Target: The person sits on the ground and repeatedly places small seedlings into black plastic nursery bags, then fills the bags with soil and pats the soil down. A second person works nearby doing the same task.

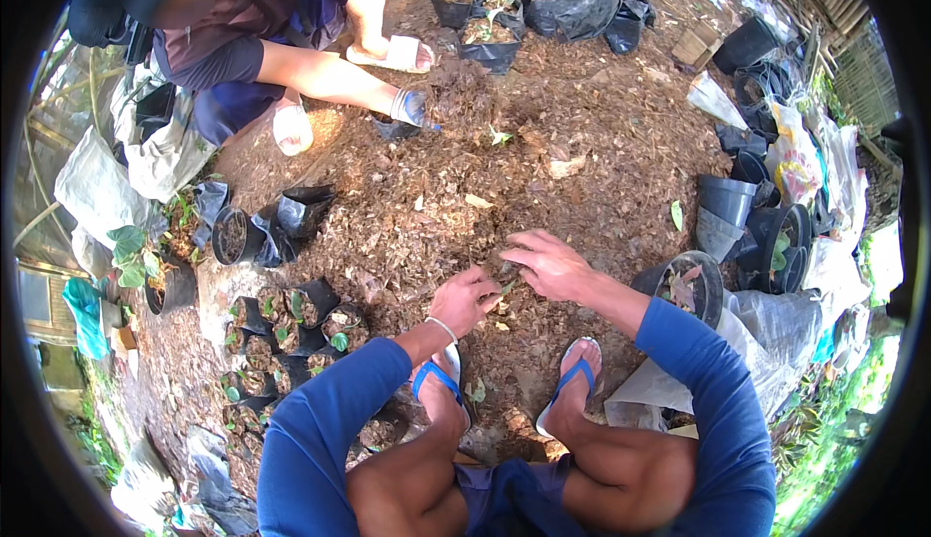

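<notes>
My left hand [464, 301], with a pale band at the wrist, is low over a heap of shredded leaf mulch [436, 231]. Between its thumb and fingers is a small green leafy cutting [507, 288], its lower part hidden. Just right of it is my right hand [554, 266], fingers apart and pointing left over the mulch. Nothing shows clearly in that hand; the space under its fingertips is dark and hard to make out. Another small green seedling [499, 136] lies on the far side of the heap.
Opposite squats a person whose gloved hand [413, 109] touches a black bag [394, 128]. Several potted seedlings [280, 333] stand at left, near unplanted black bags [302, 209]. More plants in bags [491, 42] stand at the back. Black pots [720, 209] and plastic sheeting [771, 326] line the right.
</notes>
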